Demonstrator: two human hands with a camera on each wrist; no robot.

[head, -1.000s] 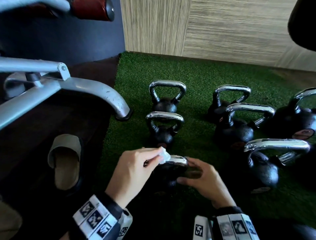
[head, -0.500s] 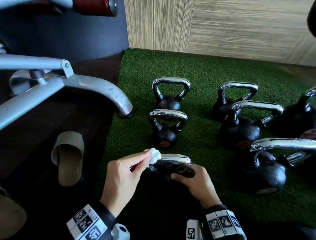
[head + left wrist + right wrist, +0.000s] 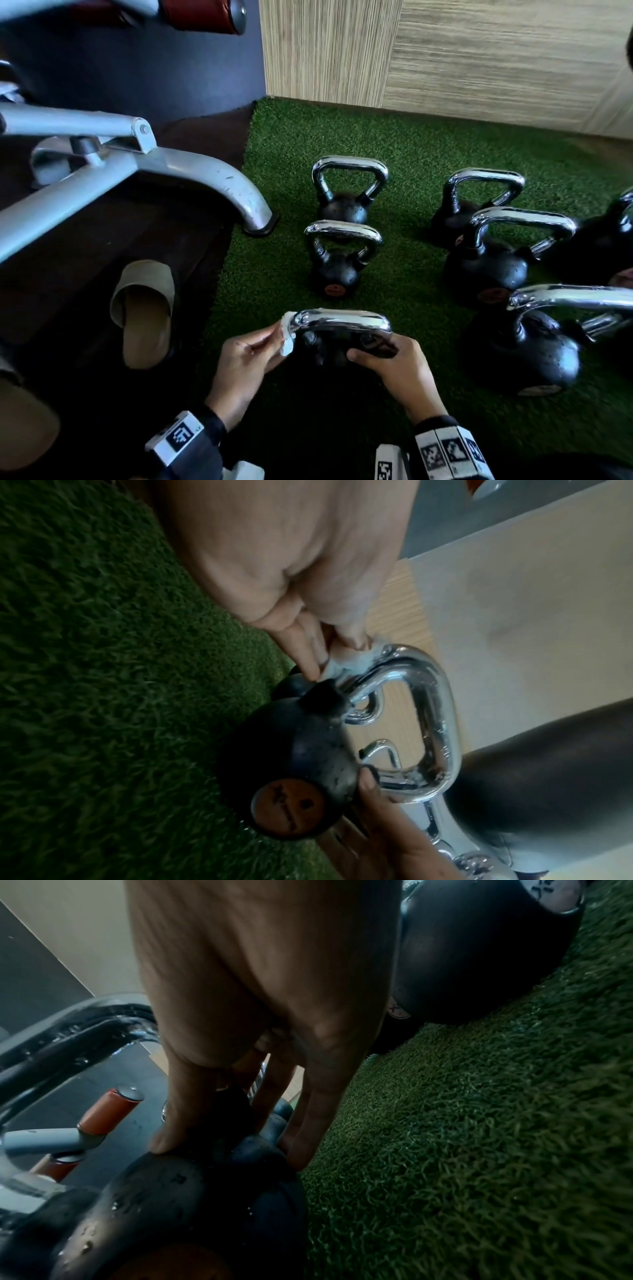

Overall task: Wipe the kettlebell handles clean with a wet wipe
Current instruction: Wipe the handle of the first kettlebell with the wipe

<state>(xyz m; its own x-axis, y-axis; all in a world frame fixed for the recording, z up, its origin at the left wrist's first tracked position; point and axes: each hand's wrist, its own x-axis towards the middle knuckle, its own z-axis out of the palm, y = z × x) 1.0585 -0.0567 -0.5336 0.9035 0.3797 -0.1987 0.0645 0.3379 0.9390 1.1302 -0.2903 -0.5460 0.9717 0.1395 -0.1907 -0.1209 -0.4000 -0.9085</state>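
Pinching wipe (image 3: 287, 337) on kettlebell handle (image 3: 342, 318) – L hand (image 3: 245, 359)

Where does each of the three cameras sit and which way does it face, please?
Head: worn on the head, looking forward and down at the kettlebells on the green turf; both hands and wrist bands show.
Left wrist: looks along the left hand at the wet wipe on the chrome handle.
Right wrist: looks along the right hand at the nearest kettlebell.
Shared: the nearest kettlebell shows in all three views.
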